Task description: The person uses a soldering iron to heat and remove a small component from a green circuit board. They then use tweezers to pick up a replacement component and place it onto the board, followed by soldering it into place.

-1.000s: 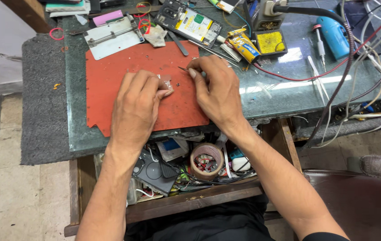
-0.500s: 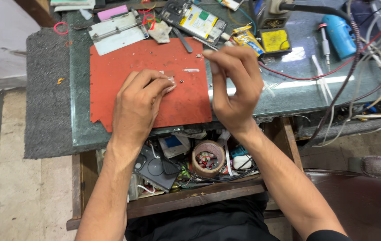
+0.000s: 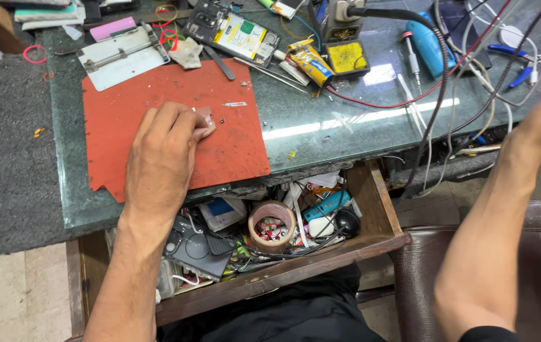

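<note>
Risk: the small part (image 3: 206,120) under the left hand (image 3: 159,161) looks light and could slide off the red mat (image 3: 232,149) if the fingertips ease or drag; the tiny screws (image 3: 223,120) loose on the mat beside it could be swept toward the desk's front edge and drop into the open drawer (image 3: 371,209) below; the right arm reaching over the cables (image 3: 438,114) could snag one and pull the tools at the back edge
Part: pale, flat and small; lies on the mat near its middle, toward the back edge of the desk (image 3: 346,126)
Part to hand: directly under the left fingertips, touching them; palm sits nearer the front edge
Left hand: fingers together, curled down, pressing the part flat on the mat
Right hand: stretched to the desk's far right corner, mostly out of frame; cannot tell its grip
Nearby: a thin metal tool (image 3: 235,104) on the mat just right of the part, apart from it
</note>
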